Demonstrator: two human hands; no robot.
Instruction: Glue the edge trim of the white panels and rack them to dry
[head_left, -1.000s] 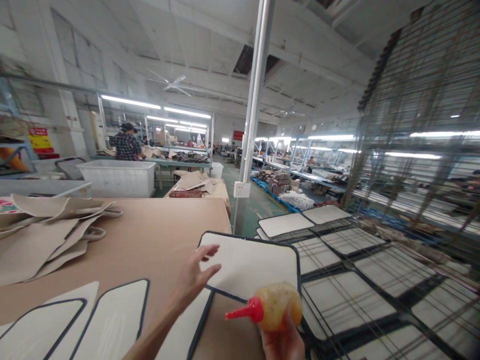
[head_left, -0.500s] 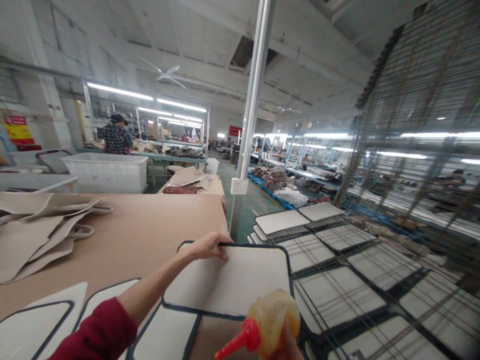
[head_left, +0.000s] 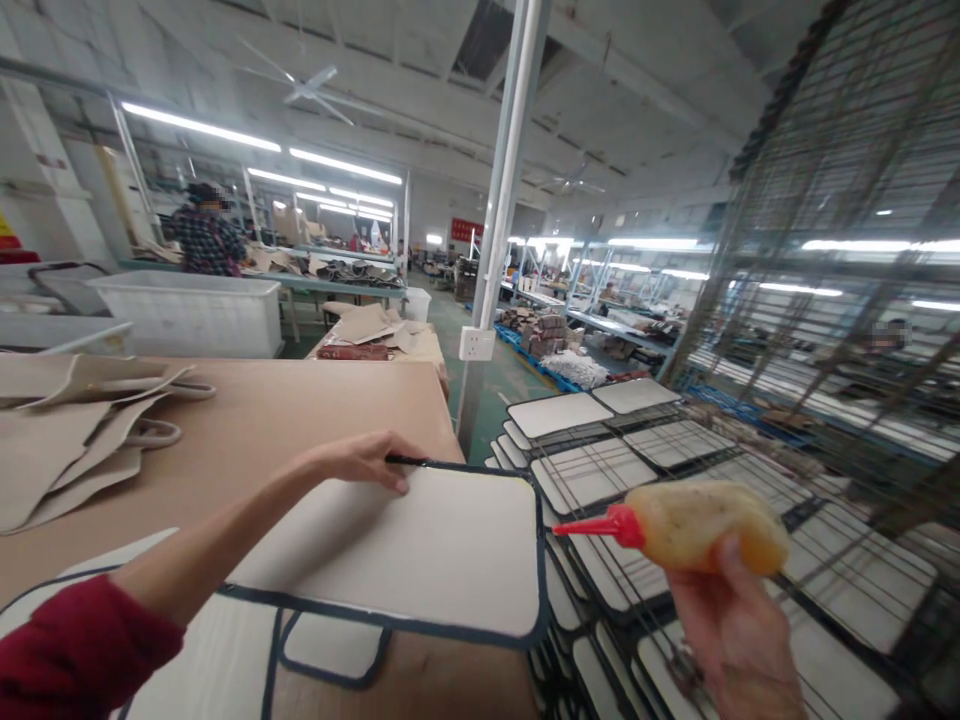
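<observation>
Left hand [head_left: 367,462] pinches the far rim of the dark-edged white panel [head_left: 450,540], thumb on the white face; right hand [head_left: 739,610] is wrapped round the glue-coloured squeeze bottle [head_left: 697,515], thumb against its side, red nozzle [head_left: 604,526] pointing left. Panel is front and centre, overlapping a smaller panel [head_left: 334,645] and another panel [head_left: 206,650] at left; can't tell if it rests on them or is held just clear. Nozzle tip is just beside the panel's right edge; contact unclear. Best handling, my judgement: grip by the rim only, keep the panel level, squeeze lightly so nothing drips on the white face, keep the nozzle off the rack wires. Table [head_left: 330,400] is smooth and tan, limp tan pieces [head_left: 82,430] heaped at left. On the right, a wire rack [head_left: 840,150] with rows of rimmed panels [head_left: 592,480]. Beyond: metal post [head_left: 502,200] with socket, white bin [head_left: 191,312], person in a checked top [head_left: 204,238], tube lights, ceiling fan [head_left: 311,86].
</observation>
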